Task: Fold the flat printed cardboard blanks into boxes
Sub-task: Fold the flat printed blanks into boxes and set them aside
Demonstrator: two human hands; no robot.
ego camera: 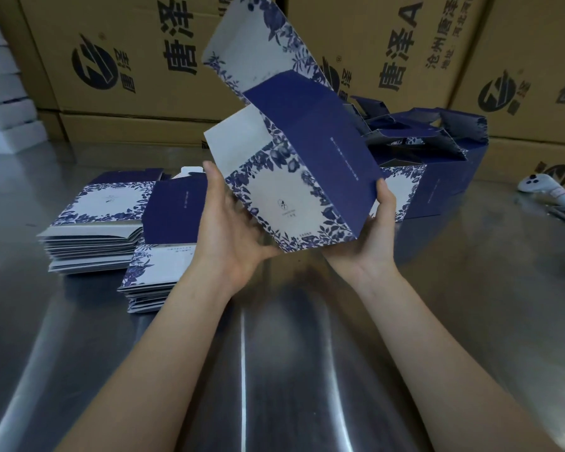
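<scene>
1. The partly formed box (294,177) is held tilted at frame centre, above the steel table (291,353), with its top flaps open.
2. The left hand (232,230) clasps its lower left side, thumb along the left edge.
3. The right hand (374,230) clasps the lower right corner, thumb on the navy panel.
4. Flat blanks (95,230) are stacked at centre left. Folded boxes (437,151) are piled at upper right.

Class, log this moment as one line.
left hand: grips box left side | right hand: grips box right side | top flap: open | flat blanks: stacked left on table
</scene>
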